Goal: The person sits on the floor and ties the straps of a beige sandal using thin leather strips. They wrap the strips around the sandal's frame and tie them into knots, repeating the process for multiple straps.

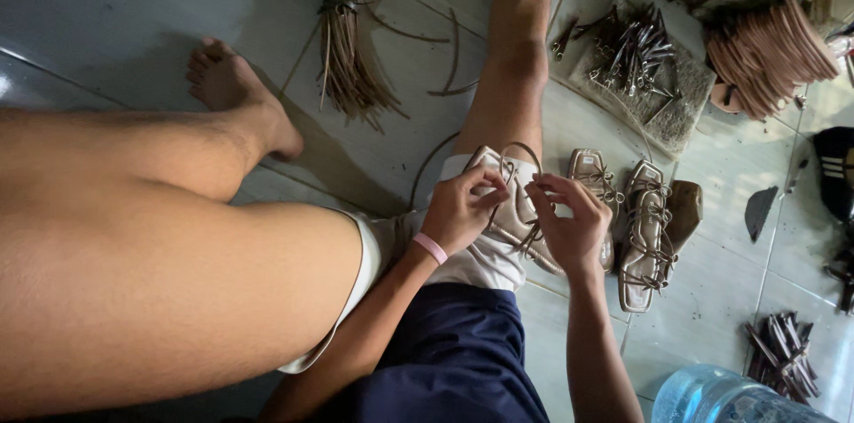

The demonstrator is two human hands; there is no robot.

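Note:
A tan strappy sandal (516, 214) rests on my right thigh, over white shorts. My left hand (463, 208), with a pink band at the wrist, pinches the sandal's upper edge and a thin brown strap (520, 152) that loops above it. My right hand (569, 223) grips the sandal's right side, fingers curled around its straps. Both hands touch the same sandal.
Two more strappy sandals (645, 236) lie on the tiled floor to the right. A tied bundle of brown straps (342, 40) lies ahead, metal clips on a mat (636, 58), stacked soles (765, 54) at top right, a water bottle (721, 396) at bottom right.

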